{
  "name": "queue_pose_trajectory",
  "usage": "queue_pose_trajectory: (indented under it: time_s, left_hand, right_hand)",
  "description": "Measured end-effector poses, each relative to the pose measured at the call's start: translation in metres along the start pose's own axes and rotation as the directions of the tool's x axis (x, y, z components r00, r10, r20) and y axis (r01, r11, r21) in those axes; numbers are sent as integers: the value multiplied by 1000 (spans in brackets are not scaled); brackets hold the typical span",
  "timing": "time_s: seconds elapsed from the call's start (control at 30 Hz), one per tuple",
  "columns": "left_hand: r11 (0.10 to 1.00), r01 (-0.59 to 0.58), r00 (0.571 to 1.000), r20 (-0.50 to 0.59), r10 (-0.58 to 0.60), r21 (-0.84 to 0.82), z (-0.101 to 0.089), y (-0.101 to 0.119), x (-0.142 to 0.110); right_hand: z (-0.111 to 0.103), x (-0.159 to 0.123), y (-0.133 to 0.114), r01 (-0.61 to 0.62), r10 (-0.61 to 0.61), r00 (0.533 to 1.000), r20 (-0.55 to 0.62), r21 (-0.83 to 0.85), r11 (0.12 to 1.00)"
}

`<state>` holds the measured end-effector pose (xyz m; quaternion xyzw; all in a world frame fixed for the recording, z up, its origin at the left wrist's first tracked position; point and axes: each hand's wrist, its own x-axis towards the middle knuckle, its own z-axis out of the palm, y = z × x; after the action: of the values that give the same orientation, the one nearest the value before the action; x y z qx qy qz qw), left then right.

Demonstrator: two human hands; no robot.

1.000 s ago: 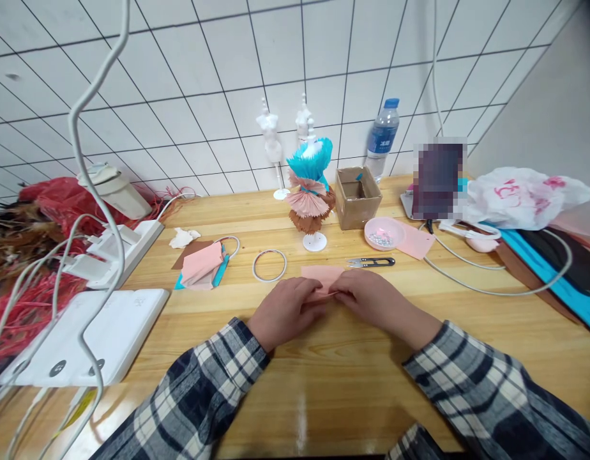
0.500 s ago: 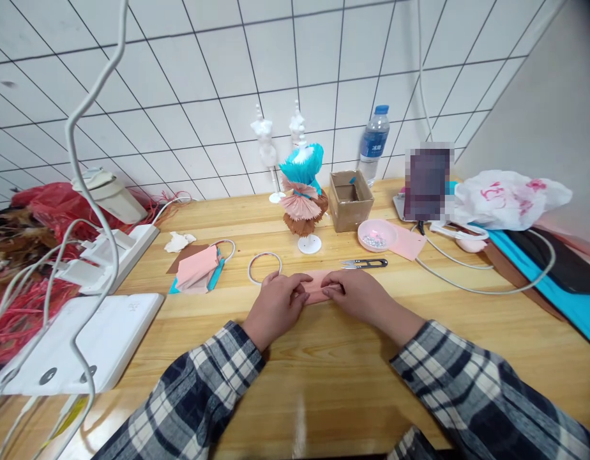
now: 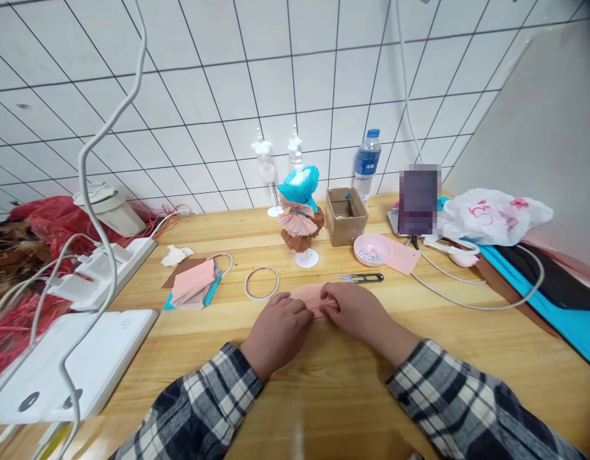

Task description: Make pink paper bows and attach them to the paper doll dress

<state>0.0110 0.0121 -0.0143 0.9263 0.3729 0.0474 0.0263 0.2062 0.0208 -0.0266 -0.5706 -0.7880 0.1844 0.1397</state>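
A folded strip of pink crepe paper [image 3: 305, 295] lies flat on the table in front of me, partly covered by both hands. My left hand [image 3: 281, 329] rests over its left part, with the fingers together and curled onto the paper; the thumb is hidden. At the strip's right part, my right hand [image 3: 352, 308] is closed, its thumb and fingers pinching the paper. Just beyond the right hand lie black thread snips [image 3: 368, 278]. A thin ring of coiled cord or wire [image 3: 247, 285] lies beyond the left hand.
A small mannequin in a blue, pink and brown paper dress [image 3: 299, 223] stands ahead, beside a cardboard box [image 3: 347, 231]. Left are stacked paper pieces [image 3: 192, 283] and a power strip [image 3: 127, 271]. Right are a pink bowl of beads [image 3: 371, 241], a bottle [image 3: 368, 163] and a cable [image 3: 496, 308].
My left hand's fingers have shifted from a visible thumb pinch to lying over the strip. My right hand still pinches its right part. The view has tilted up slightly.
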Motion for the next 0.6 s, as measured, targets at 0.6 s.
queue_pose_trajectory:
  time_s: [0.6]
  left_hand:
    - [980, 105, 994, -24, -111, -166, -1, -4, 0]
  right_hand:
    - [-4, -5, -3, 336, -334, 942, 38, -164, 928]
